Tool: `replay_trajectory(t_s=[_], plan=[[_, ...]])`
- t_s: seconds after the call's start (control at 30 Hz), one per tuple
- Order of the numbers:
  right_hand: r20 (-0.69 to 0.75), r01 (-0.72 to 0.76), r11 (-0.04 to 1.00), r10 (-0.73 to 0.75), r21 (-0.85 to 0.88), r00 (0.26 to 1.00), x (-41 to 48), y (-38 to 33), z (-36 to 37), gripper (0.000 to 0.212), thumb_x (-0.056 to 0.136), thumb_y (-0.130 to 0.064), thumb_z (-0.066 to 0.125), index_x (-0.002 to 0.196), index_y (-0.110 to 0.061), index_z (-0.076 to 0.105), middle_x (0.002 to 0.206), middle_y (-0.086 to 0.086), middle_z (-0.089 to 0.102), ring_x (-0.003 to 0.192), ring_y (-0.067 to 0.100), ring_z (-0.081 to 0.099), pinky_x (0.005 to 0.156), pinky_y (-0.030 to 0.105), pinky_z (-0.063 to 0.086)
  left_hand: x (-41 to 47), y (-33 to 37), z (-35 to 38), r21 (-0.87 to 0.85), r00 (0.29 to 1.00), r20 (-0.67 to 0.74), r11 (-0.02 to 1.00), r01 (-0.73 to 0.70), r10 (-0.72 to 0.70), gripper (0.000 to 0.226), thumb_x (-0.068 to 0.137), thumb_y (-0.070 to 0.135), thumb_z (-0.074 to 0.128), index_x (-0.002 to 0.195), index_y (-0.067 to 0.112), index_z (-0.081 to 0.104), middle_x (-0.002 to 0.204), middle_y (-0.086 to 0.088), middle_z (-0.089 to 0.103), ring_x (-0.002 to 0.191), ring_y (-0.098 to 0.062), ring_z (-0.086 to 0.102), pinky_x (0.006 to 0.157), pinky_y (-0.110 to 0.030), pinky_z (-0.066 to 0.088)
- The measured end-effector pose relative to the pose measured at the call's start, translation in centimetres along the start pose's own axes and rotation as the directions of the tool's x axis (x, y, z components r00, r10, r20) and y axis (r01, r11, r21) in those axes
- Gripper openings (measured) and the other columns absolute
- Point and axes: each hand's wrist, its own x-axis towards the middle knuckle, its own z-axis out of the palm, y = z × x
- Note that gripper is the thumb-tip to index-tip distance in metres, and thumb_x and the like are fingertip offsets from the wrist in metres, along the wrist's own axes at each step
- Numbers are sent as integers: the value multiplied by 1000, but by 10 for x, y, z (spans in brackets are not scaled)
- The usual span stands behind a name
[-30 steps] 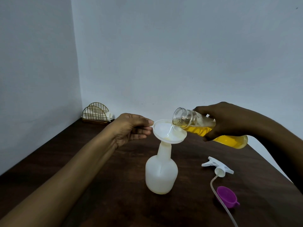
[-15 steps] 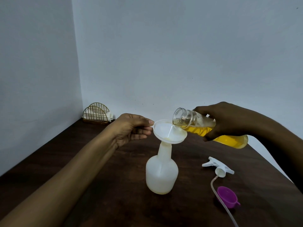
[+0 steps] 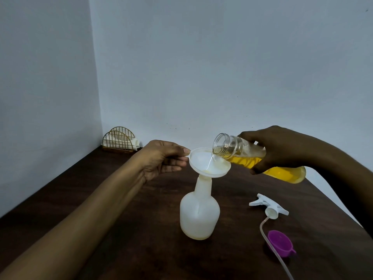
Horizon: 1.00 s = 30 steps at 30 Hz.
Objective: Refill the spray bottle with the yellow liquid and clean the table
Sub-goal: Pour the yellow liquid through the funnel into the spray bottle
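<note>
A white translucent spray bottle (image 3: 199, 215) stands uncapped on the dark wooden table (image 3: 113, 209), with a white funnel (image 3: 209, 162) set in its neck. My left hand (image 3: 163, 158) pinches the funnel's tab at its left rim. My right hand (image 3: 276, 148) grips a clear bottle of yellow liquid (image 3: 252, 156), tilted mouth-down to the left over the funnel. A thin stream runs from its mouth into the funnel. A little yellow liquid shows at the spray bottle's base.
The white trigger sprayer head (image 3: 269, 208) with its long tube lies on the table right of the spray bottle. A purple cap (image 3: 280, 242) lies near the tube. A gold wire napkin holder (image 3: 120, 141) with white napkins stands in the back corner.
The pour continues with both hands holding nearly still. The clear bottle's mouth has shifted very slightly.
</note>
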Motion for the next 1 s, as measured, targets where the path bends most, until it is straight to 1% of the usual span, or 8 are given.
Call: replay_trajectory(t_s=[0.07,0.2,0.33,0.53,0.8,1.0], plan=[[-3,6,1000,-5,2,1000,0,0,0,59,65,-41,80,115,-34,49,102,-16,55,102,17,56,83,37,48,0,0,0,-1,1000,1,1000,-1,1,7,85,6,62,81,4,68,55,-1,68,45,-5,63,44,-16,52],[-9,18,1000,-18,8,1000,1,1,0,59,65,-40,81,114,-37,48,98,-19,51,101,16,56,81,34,47,-1,0,0,-4,1000,0,1000,-3,3,8,86,5,62,80,5,68,55,-2,68,45,-5,63,44,-16,52],[-11,24,1000,-24,-4,1000,1,1,0,54,65,-40,80,106,-40,45,95,-20,50,101,15,55,80,33,46,-1,0,0,-6,1000,2,1000,-5,5,8,86,5,62,80,4,68,55,-2,68,45,-5,63,44,-16,52],[-6,11,1000,-11,-1,1000,1,0,-1,61,65,-40,81,117,-35,48,102,-18,52,103,16,56,82,35,47,0,0,0,-5,1000,1,1000,-2,2,7,85,5,63,82,4,68,55,-2,68,45,-5,63,44,-16,52],[1,9,1000,-9,-6,1000,1,-1,-2,58,66,-40,80,114,-35,48,100,-18,50,103,16,55,81,33,46,-1,0,0,-2,1000,0,1000,-4,4,6,85,5,63,82,3,68,54,-2,68,44,-5,63,44,-16,52],[-6,8,1000,-8,-5,1000,1,-1,-1,63,66,-40,81,119,-34,48,98,-20,47,102,15,54,82,34,46,-1,0,0,3,1000,5,1000,-4,4,6,85,5,63,83,3,68,54,-1,68,45,-5,63,45,-16,52]])
